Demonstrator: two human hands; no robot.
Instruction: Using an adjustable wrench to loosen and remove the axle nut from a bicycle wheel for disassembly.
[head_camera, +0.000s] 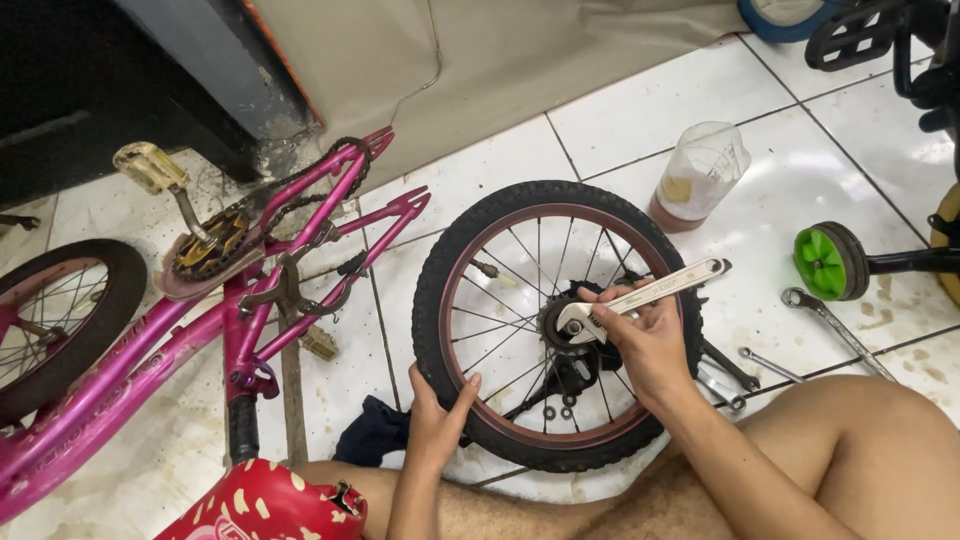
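A small bicycle wheel with a black tyre and dark red rim lies flat on the white tiled floor in front of me. My left hand grips its near-left edge, thumb over the tyre. My right hand holds a silver adjustable wrench whose jaw sits on the hub at the wheel's centre. A few small washers or nuts lie between the spokes near the hub.
A pink bicycle frame with chain and pedal lies to the left, its red saddle near my knee. Spanners lie right of the wheel, beside a green training wheel and a plastic jug. A dark rag lies by the tyre.
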